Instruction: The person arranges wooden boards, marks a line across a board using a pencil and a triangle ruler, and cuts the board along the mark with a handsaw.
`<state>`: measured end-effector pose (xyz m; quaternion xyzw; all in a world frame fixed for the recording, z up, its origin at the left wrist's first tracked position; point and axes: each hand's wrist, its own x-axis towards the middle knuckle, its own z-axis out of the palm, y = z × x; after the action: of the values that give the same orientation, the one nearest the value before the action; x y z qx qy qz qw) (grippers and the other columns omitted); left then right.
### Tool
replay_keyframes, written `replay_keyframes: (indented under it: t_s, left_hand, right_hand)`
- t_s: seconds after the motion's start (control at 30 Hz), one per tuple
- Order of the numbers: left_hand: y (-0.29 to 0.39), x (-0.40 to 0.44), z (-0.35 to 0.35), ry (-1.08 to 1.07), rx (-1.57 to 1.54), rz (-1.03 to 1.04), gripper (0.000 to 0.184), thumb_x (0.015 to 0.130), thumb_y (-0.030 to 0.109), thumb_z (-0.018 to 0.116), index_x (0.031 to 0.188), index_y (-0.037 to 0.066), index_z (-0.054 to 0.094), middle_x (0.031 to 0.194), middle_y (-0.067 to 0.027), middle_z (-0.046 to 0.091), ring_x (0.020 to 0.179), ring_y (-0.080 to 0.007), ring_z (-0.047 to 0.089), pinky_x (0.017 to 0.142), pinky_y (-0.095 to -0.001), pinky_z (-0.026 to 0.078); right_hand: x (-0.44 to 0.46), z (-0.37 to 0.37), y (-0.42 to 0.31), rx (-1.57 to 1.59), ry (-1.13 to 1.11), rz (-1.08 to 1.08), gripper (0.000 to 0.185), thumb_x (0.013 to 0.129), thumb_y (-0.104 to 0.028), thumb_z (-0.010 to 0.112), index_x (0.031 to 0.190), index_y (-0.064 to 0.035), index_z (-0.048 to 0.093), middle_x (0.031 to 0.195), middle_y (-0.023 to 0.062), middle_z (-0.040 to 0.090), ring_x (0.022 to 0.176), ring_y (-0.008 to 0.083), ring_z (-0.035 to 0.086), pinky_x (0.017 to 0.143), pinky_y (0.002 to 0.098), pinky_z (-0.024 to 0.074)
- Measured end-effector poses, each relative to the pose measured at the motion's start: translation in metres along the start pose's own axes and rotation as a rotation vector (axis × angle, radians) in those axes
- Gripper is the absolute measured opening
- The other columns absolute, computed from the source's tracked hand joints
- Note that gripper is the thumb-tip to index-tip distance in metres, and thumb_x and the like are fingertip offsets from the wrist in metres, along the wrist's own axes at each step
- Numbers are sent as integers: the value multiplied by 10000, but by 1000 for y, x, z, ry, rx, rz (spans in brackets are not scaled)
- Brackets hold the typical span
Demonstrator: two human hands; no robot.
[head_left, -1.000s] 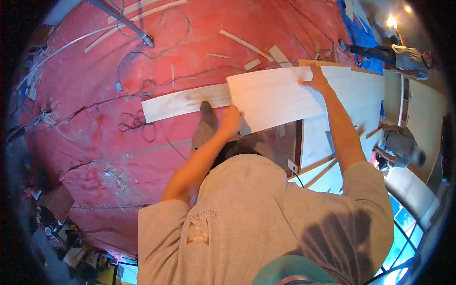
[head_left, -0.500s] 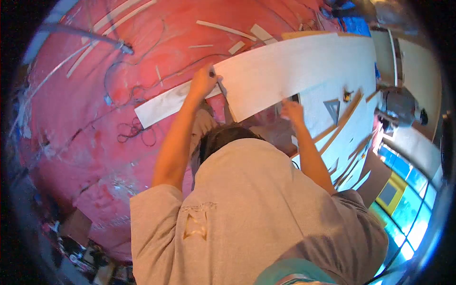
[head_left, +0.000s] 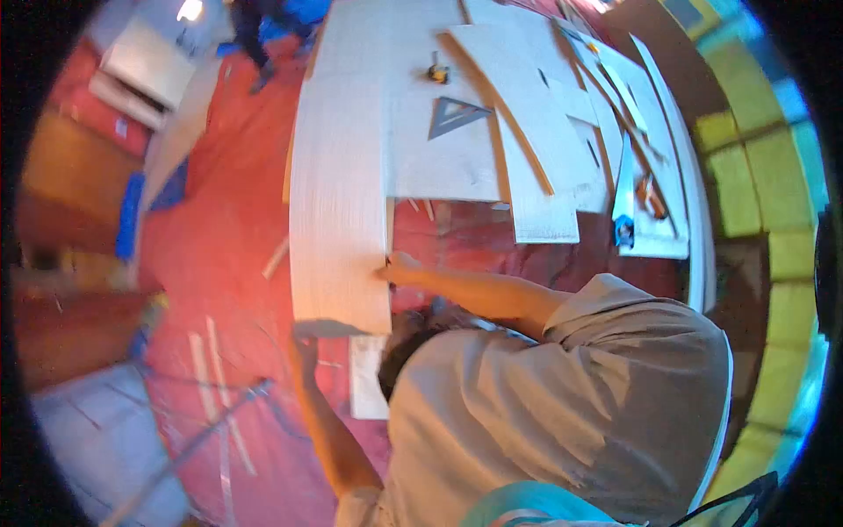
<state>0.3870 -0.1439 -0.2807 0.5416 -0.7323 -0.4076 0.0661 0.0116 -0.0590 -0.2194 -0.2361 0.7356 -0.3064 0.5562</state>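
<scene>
A long pale board (head_left: 338,176) lies lengthwise in front of me, its near end sticking out over the red floor. My left hand (head_left: 305,344) is at the near left corner of this board, fingers closed around the end and partly blurred. On the board's right edge, a little farther up, my right hand (head_left: 400,269) is closed with its fingertips at the edge. Below the near end, a smaller pale board (head_left: 367,386) is partly hidden by my body. A grey triangle square (head_left: 457,117) and a yellow-and-black tape measure (head_left: 437,72) lie to the right of the long board.
Loose pale strips and offcuts (head_left: 540,215) lie across the white panels at the right. A blue-handled handsaw (head_left: 623,198) and an orange-and-black tool (head_left: 651,198) lie there too. Wood strips (head_left: 215,378) and a grey pole (head_left: 206,439) are at lower left. Another person's legs (head_left: 253,44) show at the top.
The view has turned, so the long board now runs up and down in it. My left hand is still at its end corner; my right hand now appears nearer that end.
</scene>
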Motion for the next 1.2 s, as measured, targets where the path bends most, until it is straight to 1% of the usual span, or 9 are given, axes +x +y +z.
replay_keyframes:
  t_s: [0.1,0.2,0.27,0.5,0.6,0.77,0.93,1.07,1.2]
  left_hand:
    - [-10,42,-20,-30,131,158,520,942,277,668,1389,48,537,1314,-220,638,1146,-366,651,960,-469,518]
    - [49,53,-38,-64,49,90,514,948,297,669,1358,11,549,1246,-224,665,1163,-335,642,988,-445,497]
    - [46,83,-35,10,106,101,498,961,310,667,1319,-22,566,1223,-203,674,1153,-286,635,997,-437,479]
    - [66,226,-10,-108,68,268,509,939,411,699,1170,-37,625,1039,-147,686,973,-234,647,850,-413,513]
    - [104,256,-18,-252,220,124,557,911,406,750,1176,-73,646,1012,-129,710,930,-199,656,811,-379,531]
    - [167,266,-5,-374,-72,178,433,906,252,786,1153,-90,686,1040,-104,735,910,-203,678,806,-368,544]
    - [172,283,20,-470,-75,195,436,932,193,768,1274,-52,655,1192,-128,722,1036,-209,691,906,-367,558]
    - [195,302,40,-432,-114,235,409,919,201,774,1186,-94,679,1103,-150,748,990,-227,707,867,-390,560]
    - [178,320,50,-468,-82,270,471,905,177,799,1283,-59,645,1180,-116,724,1047,-213,685,899,-362,560]
  right_hand:
    - [7,1,-3,-23,-52,89,423,876,-394,782,1008,3,720,844,128,725,615,238,698,572,400,572]
    - [-1,31,17,-39,38,-101,444,859,-376,782,1061,11,698,918,204,740,729,305,734,648,465,581]
    - [3,49,35,-108,130,-228,677,884,-385,746,1322,37,448,1042,288,707,979,491,686,835,554,542]
    - [-65,37,102,-344,-128,-361,727,767,-367,863,1272,-22,469,1025,268,713,972,479,686,793,555,532]
    - [-76,33,92,-257,-201,-204,710,752,-392,876,1239,-35,503,1030,255,716,973,466,690,773,552,532]
    - [-74,55,113,-322,165,-285,654,724,-367,885,1216,-94,550,917,268,685,921,471,684,758,559,533]
    - [-57,37,121,-437,103,-176,431,721,-230,821,1069,-21,677,969,249,736,952,436,718,814,521,581]
    - [-48,24,120,-440,225,-322,268,720,-186,780,930,-27,731,918,220,750,890,401,741,773,505,597]
    - [-76,12,81,-426,196,-86,179,771,-189,729,875,-46,758,917,205,755,884,377,750,774,498,600]
